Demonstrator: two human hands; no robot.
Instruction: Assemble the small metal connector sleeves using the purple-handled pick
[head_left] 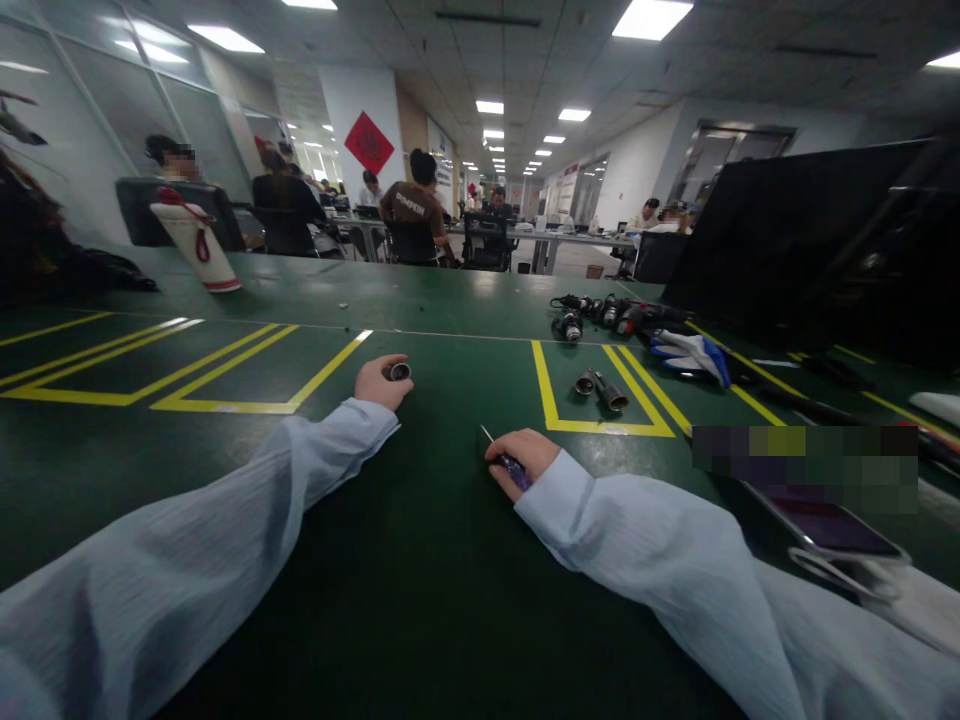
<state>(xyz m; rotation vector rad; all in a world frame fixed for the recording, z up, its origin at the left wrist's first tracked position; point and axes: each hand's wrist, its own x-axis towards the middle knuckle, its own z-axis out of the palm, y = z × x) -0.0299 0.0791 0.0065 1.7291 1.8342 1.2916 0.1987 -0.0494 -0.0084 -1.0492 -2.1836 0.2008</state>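
My left hand (380, 382) is closed around a dark round metal connector (400, 372), its open end facing up and toward me. In my right hand (528, 457) is a screwdriver with a purple handle (514, 470); its thin shaft points up and to the left, away from the connector. The two hands are well apart over the green table (435, 560). Beyond the right hand, inside a yellow-taped outline, lie two more metal connector parts, a short one (584, 383) and a longer one (611, 393).
Several dark connectors (570, 327) are heaped at the back right, beside a blue-and-white glove (690, 357). A phone (840, 525) with a white cable lies right of my arm. A white cup-like container (199, 245) stands back left. A large dark monitor (795, 230) rises at right.
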